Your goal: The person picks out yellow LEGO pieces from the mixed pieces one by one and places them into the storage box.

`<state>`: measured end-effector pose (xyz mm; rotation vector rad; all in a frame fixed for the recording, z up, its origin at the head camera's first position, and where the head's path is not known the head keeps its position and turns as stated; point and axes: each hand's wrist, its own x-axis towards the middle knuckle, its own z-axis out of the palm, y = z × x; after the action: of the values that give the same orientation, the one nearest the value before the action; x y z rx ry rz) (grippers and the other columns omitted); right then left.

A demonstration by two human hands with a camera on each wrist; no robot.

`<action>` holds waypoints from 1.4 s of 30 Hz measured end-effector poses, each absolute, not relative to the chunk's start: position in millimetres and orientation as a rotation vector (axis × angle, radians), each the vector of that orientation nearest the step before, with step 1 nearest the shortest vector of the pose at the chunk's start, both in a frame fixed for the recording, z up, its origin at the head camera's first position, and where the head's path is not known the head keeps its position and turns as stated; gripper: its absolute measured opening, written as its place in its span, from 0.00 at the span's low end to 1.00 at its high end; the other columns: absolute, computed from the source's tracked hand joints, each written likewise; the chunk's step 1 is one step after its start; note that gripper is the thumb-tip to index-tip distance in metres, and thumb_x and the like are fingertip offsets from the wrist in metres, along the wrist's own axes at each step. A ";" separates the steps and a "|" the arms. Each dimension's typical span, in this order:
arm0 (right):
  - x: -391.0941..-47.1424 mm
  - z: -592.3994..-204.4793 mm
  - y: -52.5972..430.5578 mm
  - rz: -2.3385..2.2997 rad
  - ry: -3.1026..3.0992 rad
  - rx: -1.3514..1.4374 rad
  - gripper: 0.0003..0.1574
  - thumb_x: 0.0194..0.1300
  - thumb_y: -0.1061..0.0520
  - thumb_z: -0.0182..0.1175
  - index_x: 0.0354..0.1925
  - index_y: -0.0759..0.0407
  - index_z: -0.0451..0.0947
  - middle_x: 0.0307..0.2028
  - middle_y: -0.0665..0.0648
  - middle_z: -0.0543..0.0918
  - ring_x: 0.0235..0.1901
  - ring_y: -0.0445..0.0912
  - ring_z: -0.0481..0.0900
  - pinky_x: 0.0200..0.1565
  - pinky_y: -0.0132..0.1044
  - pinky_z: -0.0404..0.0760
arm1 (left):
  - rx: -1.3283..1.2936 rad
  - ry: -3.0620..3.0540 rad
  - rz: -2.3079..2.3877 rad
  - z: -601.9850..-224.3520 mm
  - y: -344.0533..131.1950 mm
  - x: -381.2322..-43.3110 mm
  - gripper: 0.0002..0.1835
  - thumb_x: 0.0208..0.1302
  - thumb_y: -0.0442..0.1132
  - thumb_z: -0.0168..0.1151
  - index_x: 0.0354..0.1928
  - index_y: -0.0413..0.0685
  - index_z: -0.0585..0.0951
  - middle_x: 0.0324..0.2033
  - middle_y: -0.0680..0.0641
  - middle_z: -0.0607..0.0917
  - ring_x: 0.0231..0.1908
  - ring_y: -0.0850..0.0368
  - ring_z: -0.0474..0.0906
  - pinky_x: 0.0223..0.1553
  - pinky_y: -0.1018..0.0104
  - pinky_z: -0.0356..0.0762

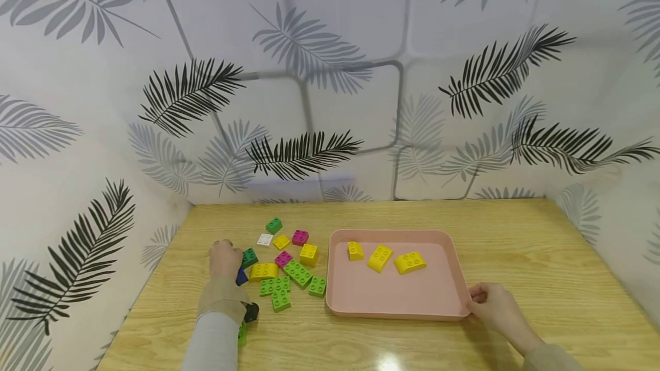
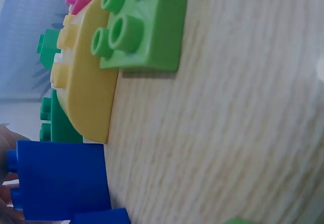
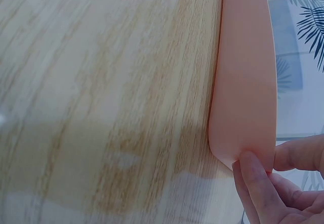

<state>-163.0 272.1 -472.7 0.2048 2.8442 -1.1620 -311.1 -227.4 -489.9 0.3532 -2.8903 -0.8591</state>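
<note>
1. A blue block (image 2: 63, 181) stood on the tabletop (image 1: 536, 256), at the left side of the loose blocks, its studs upward, just beside a yellow block (image 1: 264, 271) with a rounded top. In the head view, the left hand hid most of it.
2. The left hand (image 1: 225, 259) was over the blue block, its back and bent knuckles toward the head camera. The forearm, in a pale sleeve, ran up from the lower edge. In the left wrist view, its fingers were at the block's studded side; whether they gripped it, I could not tell.
3. A dark green block (image 1: 250, 256) stood near that hand, with lime green blocks (image 1: 298, 273), a magenta block (image 1: 300, 237) and a white block (image 1: 265, 239) farther right.
4. Right of these lay a pink tray (image 1: 397, 296), holding three yellow pieces (image 1: 410, 262) toward its far side.
5. The right hand (image 1: 492, 308) pinched the tray's near right corner, fingers on both sides of the wall, its forearm slanting in from the lower right.
6. Behind rose a leaf-patterned backdrop (image 1: 350, 113).
</note>
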 end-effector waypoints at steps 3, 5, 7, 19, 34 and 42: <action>-163.3 -472.8 272.4 -1.160 2.840 0.209 0.11 0.48 0.68 0.59 0.32 0.74 0.76 0.25 0.56 0.80 0.28 0.47 0.77 0.25 0.32 0.76 | 0.352 -2.862 -0.869 -487.3 -226.1 -310.5 0.17 0.60 0.29 0.49 0.48 0.20 0.73 0.44 0.25 0.73 0.45 0.32 0.72 0.44 0.47 0.75; -163.5 -472.6 272.6 -1.157 2.837 0.209 0.11 0.49 0.67 0.59 0.33 0.74 0.76 0.26 0.56 0.80 0.29 0.47 0.77 0.26 0.33 0.76 | 0.339 -2.841 -0.870 -484.9 -224.8 -310.6 0.17 0.60 0.29 0.49 0.48 0.20 0.73 0.44 0.25 0.73 0.46 0.32 0.72 0.44 0.47 0.75; -163.5 -472.6 272.8 -1.151 2.837 0.210 0.11 0.49 0.67 0.60 0.33 0.74 0.76 0.26 0.56 0.80 0.29 0.48 0.78 0.26 0.33 0.77 | 0.319 -2.821 -0.869 -482.1 -222.9 -311.6 0.17 0.60 0.28 0.49 0.48 0.20 0.73 0.44 0.25 0.73 0.46 0.32 0.71 0.45 0.47 0.75; -162.3 -474.2 273.2 -1.171 2.828 0.220 0.11 0.49 0.68 0.59 0.33 0.75 0.76 0.26 0.56 0.80 0.28 0.47 0.78 0.25 0.33 0.77 | 0.106 -2.721 -0.852 -455.5 -189.7 -323.4 0.16 0.60 0.28 0.51 0.48 0.23 0.74 0.45 0.27 0.74 0.46 0.33 0.72 0.43 0.48 0.76; -163.9 -475.0 273.8 -1.157 2.850 0.217 0.11 0.48 0.67 0.60 0.33 0.74 0.77 0.25 0.56 0.80 0.27 0.46 0.77 0.25 0.32 0.76 | -0.157 -2.670 -0.791 -424.3 -111.5 -336.3 0.12 0.59 0.29 0.54 0.43 0.27 0.78 0.42 0.33 0.78 0.47 0.38 0.73 0.48 0.52 0.75; -162.1 -475.8 272.7 -1.192 2.847 0.203 0.11 0.48 0.68 0.59 0.32 0.74 0.77 0.24 0.55 0.79 0.26 0.44 0.76 0.24 0.30 0.76 | -0.279 -2.668 -0.765 -417.3 -67.9 -335.7 0.12 0.59 0.29 0.55 0.43 0.30 0.79 0.42 0.36 0.79 0.45 0.42 0.76 0.43 0.56 0.78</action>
<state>-162.1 272.7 -475.8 0.2025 2.8472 -1.1917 -335.7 -67.9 -417.3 -0.2785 -2.6682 -0.7655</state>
